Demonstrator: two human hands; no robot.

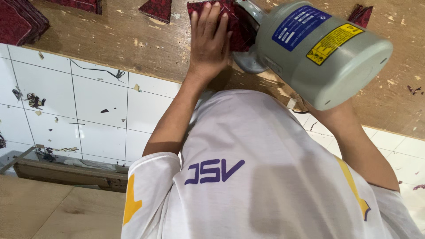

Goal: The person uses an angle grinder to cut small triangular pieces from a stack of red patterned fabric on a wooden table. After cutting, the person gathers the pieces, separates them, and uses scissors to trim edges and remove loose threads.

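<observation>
Head camera looks down at a dark red patterned fabric piece [237,26] lying on a worn wooden table [133,42]; 1 hand [210,42] lies flat on it, fingers spread and holding nothing, which hand I cannot tell; just beside it stands a grey electric cutting machine [318,53] touching the fabric, with an arm running behind its motor housing, that hand hidden, grip impossible to tell; more red pieces [22,20] are stacked at the table's far corner; scraps litter the white tiled floor [84,110].
</observation>
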